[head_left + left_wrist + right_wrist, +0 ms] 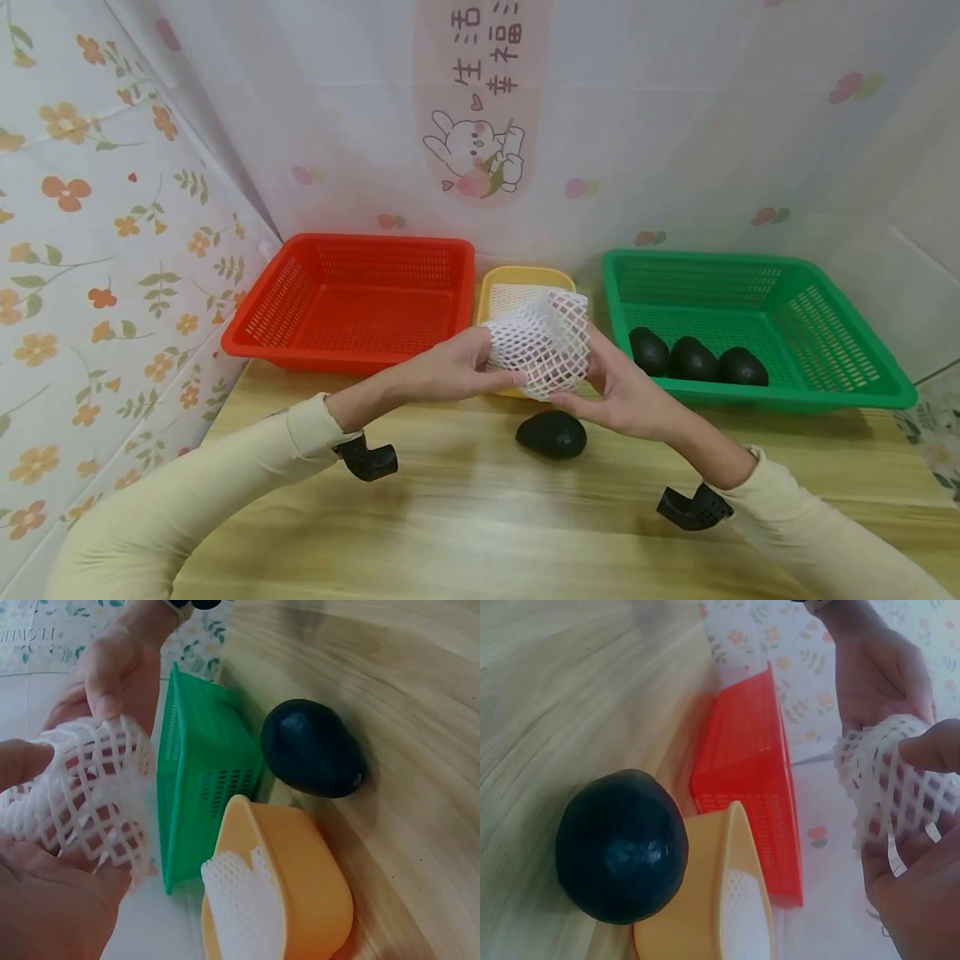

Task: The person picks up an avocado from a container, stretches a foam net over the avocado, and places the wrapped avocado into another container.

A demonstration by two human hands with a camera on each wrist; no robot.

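A white foam net sleeve (542, 350) is held up between both hands above the table. My left hand (453, 367) grips its left side, thumb across the front. On the other side, my right hand (633, 396) grips it, with the thumb low near the net's edge. The left wrist view shows the open mesh of the sleeve (94, 787) spread over fingers, with no fruit inside. Just below the hands, a dark avocado (552, 435) lies on its side on the table, apart from both.
Behind the hands stands a yellow basket (527, 273) with more white foam nets (244, 907). A red basket (375, 317) is at left. At right, a green basket (817, 333) holds three dark avocados (693, 360) along its near wall. Everything stands on a wooden table (480, 533).
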